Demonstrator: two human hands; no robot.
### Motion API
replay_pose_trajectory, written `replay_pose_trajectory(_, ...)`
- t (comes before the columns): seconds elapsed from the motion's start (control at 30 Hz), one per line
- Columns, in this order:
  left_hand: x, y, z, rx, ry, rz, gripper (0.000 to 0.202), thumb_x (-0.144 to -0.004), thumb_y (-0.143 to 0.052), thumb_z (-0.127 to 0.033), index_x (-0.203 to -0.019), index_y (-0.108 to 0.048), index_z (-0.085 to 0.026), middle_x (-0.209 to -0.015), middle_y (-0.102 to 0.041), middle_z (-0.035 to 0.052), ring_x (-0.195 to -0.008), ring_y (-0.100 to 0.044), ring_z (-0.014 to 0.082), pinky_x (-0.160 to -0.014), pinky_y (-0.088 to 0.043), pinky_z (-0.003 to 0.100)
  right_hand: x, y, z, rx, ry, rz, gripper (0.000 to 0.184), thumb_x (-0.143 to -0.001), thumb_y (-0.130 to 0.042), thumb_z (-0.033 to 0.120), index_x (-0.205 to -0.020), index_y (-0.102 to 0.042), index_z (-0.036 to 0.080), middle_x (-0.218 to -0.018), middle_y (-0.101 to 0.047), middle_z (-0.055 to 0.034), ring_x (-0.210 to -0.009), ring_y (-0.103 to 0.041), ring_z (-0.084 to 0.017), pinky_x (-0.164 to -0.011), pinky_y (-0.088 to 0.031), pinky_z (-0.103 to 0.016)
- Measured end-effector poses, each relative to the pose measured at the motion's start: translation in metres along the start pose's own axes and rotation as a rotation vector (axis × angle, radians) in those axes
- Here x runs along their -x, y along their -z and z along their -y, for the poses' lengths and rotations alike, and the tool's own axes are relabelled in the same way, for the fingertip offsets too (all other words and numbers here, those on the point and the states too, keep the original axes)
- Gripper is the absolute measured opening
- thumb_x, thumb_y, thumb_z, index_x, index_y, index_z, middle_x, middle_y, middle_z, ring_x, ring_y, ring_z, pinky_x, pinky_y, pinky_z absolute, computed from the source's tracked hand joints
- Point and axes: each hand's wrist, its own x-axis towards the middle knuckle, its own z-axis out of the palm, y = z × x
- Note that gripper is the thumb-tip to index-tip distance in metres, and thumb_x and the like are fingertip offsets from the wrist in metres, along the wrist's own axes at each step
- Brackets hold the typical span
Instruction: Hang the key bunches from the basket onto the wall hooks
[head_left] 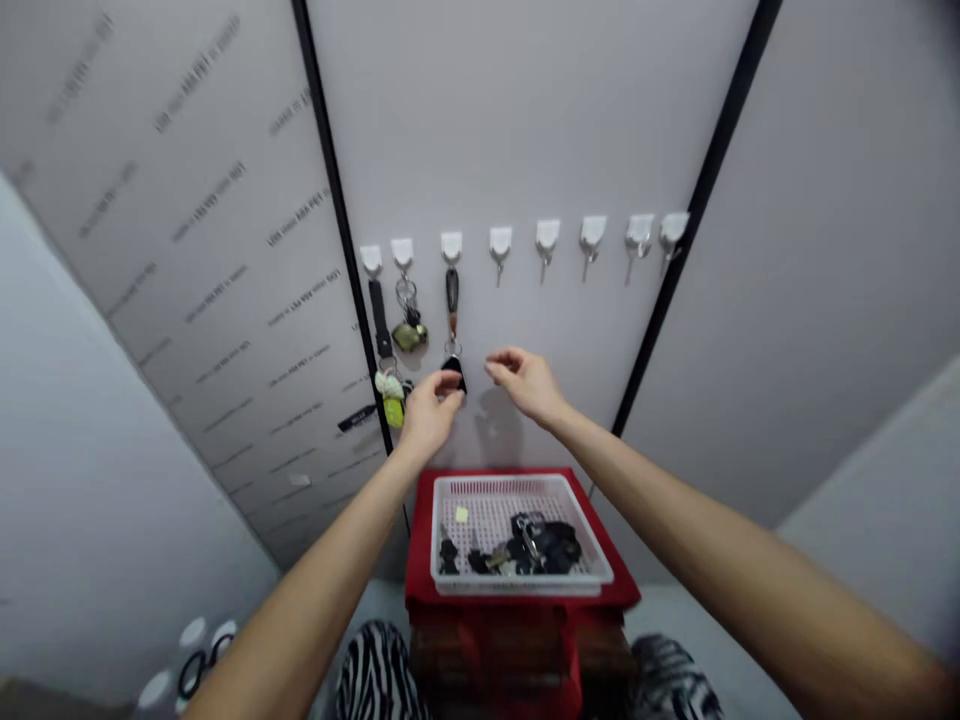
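My left hand [430, 412] is at the lower end of a keychain [452, 292] with a dark strap, which hangs from the third hook from the left. Its thumb and fingers are apart, in front of the black fob [454, 366] and partly covering it; whether they touch it I cannot tell. To the right, my right hand [529, 384] is held in the air before the panel, fingers loosely bent and apart, with nothing in them. Left of the keychain hang a key ring with an olive-green charm [409, 335] and a black strap [380, 318] with a yellow-green tag [394, 411].
Several white hooks [547, 236] run in a row across the panel, the right-hand ones holding thin metal pieces. Below, a white basket [517, 588] of keys and dark fobs sits on a red surface [421, 560]. White-lidded containers [193, 634] stand at lower left.
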Motion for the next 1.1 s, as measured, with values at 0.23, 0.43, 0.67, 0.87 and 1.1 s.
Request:
replay_pose_trajectory(0.23,0.108,-0.051,0.068,-0.465,0.119,0.811,0.030,-0.054,-0.052,-0.023,-0.084,-0.053,-0.017,-0.080,-0.056,0.0055,-0.075,-0.049,0.0172,-0.065,-0.038,0.026,0.141,0.002,-0.087,0.461,-0.071,0.663,0.026,-0.054,-0.053,0.019,-0.079,-0.056,0.017,-0.081,-0.056,-0.0047,-0.078,-0.047,-0.017,-0.069,-0.034,-0.028)
replay_pose_trajectory(0.43,0.115,-0.064,0.074,-0.615,0.131,0.861,0.025,-0.055,-0.050,-0.029,-0.078,-0.055,-0.020,-0.078,-0.056,0.0048,-0.075,-0.049,0.0192,-0.061,-0.037,0.027,0.149,0.001,-0.102,0.636,-0.079,0.600,0.034,-0.058,-0.049,0.021,-0.092,-0.051,0.018,-0.093,-0.050,-0.0072,-0.088,-0.042,-0.018,-0.074,-0.031,-0.027)
replay_pose_trajectory(0.67,0.110,-0.066,0.085,-0.472,0.217,0.511,0.015,-0.062,-0.041,-0.016,-0.072,-0.052,-0.016,-0.076,-0.055,0.0035,-0.074,-0.048,0.0133,-0.067,-0.035,0.023,0.139,-0.001,-0.112,0.730,-0.139,0.562,0.021,-0.062,-0.041,0.016,-0.078,-0.055,0.014,-0.080,-0.054,-0.0095,-0.080,-0.046,-0.019,-0.069,-0.032,-0.026)
replay_pose_trajectory(0.87,0.106,-0.068,0.091,0.012,0.421,0.373,0.011,-0.066,-0.036,-0.013,-0.071,-0.045,-0.015,-0.058,-0.049,-0.0021,-0.055,-0.048,0.0076,-0.053,-0.037,0.018,0.132,0.004,-0.117,0.395,-0.242,0.437,0.018,-0.061,-0.041,0.019,-0.074,-0.052,0.015,-0.069,-0.055,-0.0040,-0.063,-0.047,-0.013,-0.059,-0.034,-0.022)
replay_pose_trajectory(1.1,0.105,-0.071,0.095,0.069,0.386,0.351,0.009,-0.060,-0.040,-0.010,-0.065,-0.047,-0.013,-0.057,-0.049,-0.0015,-0.055,-0.047,0.0084,-0.055,-0.037,0.020,0.120,0.011,-0.115,-0.006,-0.371,0.336,0.015,-0.061,-0.042,0.026,-0.062,-0.050,0.013,-0.055,-0.049,0.0003,-0.049,-0.043,-0.008,-0.049,-0.034,-0.019)
